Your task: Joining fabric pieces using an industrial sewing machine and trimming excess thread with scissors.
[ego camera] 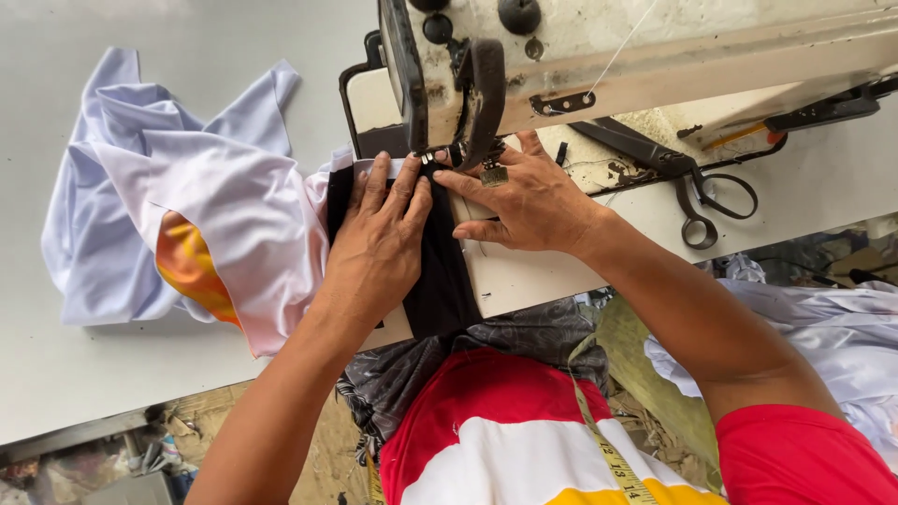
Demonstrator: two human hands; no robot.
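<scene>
Both hands lie flat on a strip of black fabric that runs from the near edge of the white sewing table up under the presser foot of a worn, cream-coloured industrial sewing machine. The left hand is spread palm down with fingers together, pressing the left edge of the black strip where it meets a pale lilac, shiny garment heaped to the left, whose orange-yellow lining shows in a fold. The right hand is also open and pressed down, fingertips pointing left and resting just beside the foot, with a ring on one finger. Neither hand pinches anything; they hold the cloth by pressure alone. The fingertips of both hands sit very close to the needle area, so a slip forward could bring a finger under the needle. Because the lilac cloth looks slippery, the two layers may creep apart and the seam wander. The bulk of the garment hanging left could drag the work sideways. Black-handled scissors lie on the table to the right, apart from the hands. A yellow measuring tape hangs down over the person's red, white and yellow shirt.
</scene>
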